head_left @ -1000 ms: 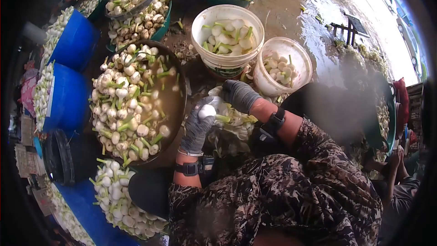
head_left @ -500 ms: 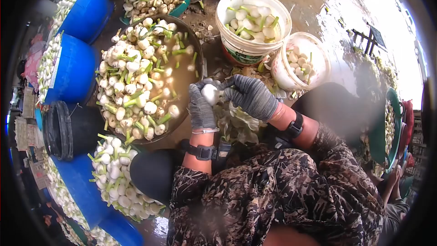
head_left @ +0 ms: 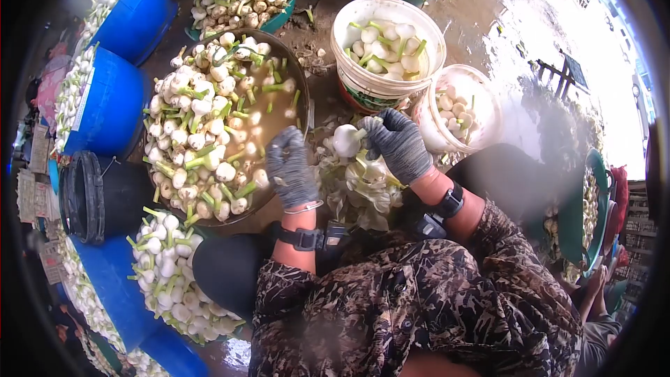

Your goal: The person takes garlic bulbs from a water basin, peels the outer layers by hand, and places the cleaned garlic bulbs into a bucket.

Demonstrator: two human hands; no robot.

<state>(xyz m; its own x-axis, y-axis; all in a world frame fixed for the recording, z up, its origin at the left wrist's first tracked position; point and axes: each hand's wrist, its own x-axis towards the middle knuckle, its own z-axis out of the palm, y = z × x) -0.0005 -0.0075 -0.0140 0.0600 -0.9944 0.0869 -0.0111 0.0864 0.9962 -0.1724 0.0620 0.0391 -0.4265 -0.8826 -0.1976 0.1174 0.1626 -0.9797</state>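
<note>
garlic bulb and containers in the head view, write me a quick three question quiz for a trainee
1. Which of the person's own hands holds the garlic bulb above the heap of peelings? a) left b) right c) both
2. True or false: the larger white bucket has garlic in it.
3. What colour is the liquid in the big dark basin?

Key
1. b: the right hand has it by the stem end.
2. True.
3. Brown, and murky.
</note>
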